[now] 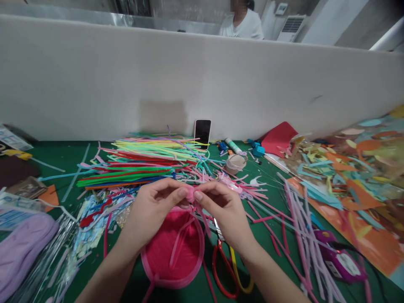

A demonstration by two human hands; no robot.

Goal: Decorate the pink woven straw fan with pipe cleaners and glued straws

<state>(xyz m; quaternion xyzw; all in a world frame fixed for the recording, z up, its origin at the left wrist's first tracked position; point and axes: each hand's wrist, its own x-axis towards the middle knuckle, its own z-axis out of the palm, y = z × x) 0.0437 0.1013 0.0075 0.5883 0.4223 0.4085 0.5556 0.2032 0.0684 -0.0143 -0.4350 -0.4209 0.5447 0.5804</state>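
Both my hands meet at the middle of the table, above a round deep-pink piece (170, 248) rimmed with pink pipe cleaner. Thumb and fingers of my left hand (162, 200) pinch a small pink pipe-cleaner bundle (190, 194) from one side. My right hand (219, 206) pinches the same bundle from the other side. Loose pink ends hang below the fingertips over the round piece. Under my right wrist lie scissors (225, 269) with red and yellow handles, their blades partly hidden by the hand.
Behind my hands lies a pile of coloured pipe cleaners (142, 164). A phone (202, 132) leans against the white partition (94, 84). A small cup (235, 163) stands nearby. At right are lilac pipe cleaners (303, 235), a purple device (342, 259) and paper scraps (356, 168). Beyond the partition is a person (244, 25).
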